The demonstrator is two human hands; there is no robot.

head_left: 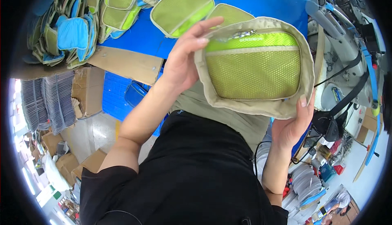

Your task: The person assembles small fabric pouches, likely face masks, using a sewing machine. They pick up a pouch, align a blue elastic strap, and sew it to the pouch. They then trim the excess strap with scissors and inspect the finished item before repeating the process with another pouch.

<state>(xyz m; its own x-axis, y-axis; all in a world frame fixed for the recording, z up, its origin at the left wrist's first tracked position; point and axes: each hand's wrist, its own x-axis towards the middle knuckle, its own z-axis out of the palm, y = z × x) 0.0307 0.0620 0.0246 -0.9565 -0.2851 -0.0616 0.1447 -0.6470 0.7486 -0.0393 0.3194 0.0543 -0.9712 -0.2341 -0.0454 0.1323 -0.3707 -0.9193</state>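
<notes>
Up in front of my body is a pouch piece (253,76), with a green mesh front, a bright green strip and a zipper along its top. A raised beige fabric band runs all the way around it. My left hand (185,59) grips this band at the upper left; its fingertips look slightly blurred. At the lower right, my right hand (292,123) pinches the band, thumb in front and fingers hidden behind. Just beyond on the blue table (277,0) lie similar green mesh panels (183,8), one partly covered by the held piece.
Piled at the far left are beige and blue pouch pieces (73,33). A sewing machine (339,41) with hanging straps stands on the right. Left of me are a cardboard box (88,90), stacked grey sheets (47,102) and a blue crate (116,94).
</notes>
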